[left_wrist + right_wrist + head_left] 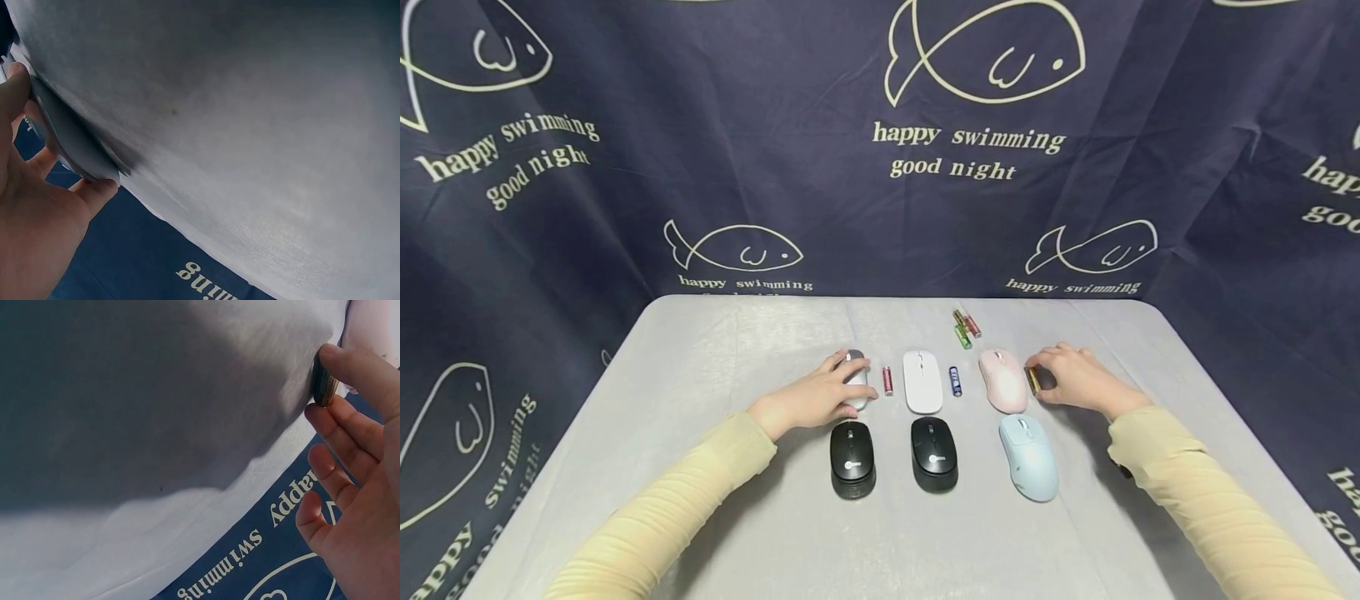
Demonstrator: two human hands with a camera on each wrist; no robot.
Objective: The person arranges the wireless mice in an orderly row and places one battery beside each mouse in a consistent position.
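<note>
My left hand [812, 398] grips a silver-grey computer mouse [857, 378] at the left end of the back row, fingers spread over its sides. From the left wrist view, thumb and fingers hold the edges of this mouse [78, 142] close to the table. Over on the right, my right hand [1078, 382] pinches a black-and-gold battery [1032, 381] just beside the pink mouse [1003, 381]. Thumb and fingertips clasp the battery [324, 384] in the right wrist view, while the other fingers are loosely bent.
A red battery [887, 381], a white mouse [922, 382] and a blue battery [955, 381] lie between the hands. Two black mice [852, 450] and a light blue mouse [1029, 458] form the front row. Several batteries [963, 336] lie together farther back. A dark object [1123, 471] is mostly hidden by the right sleeve.
</note>
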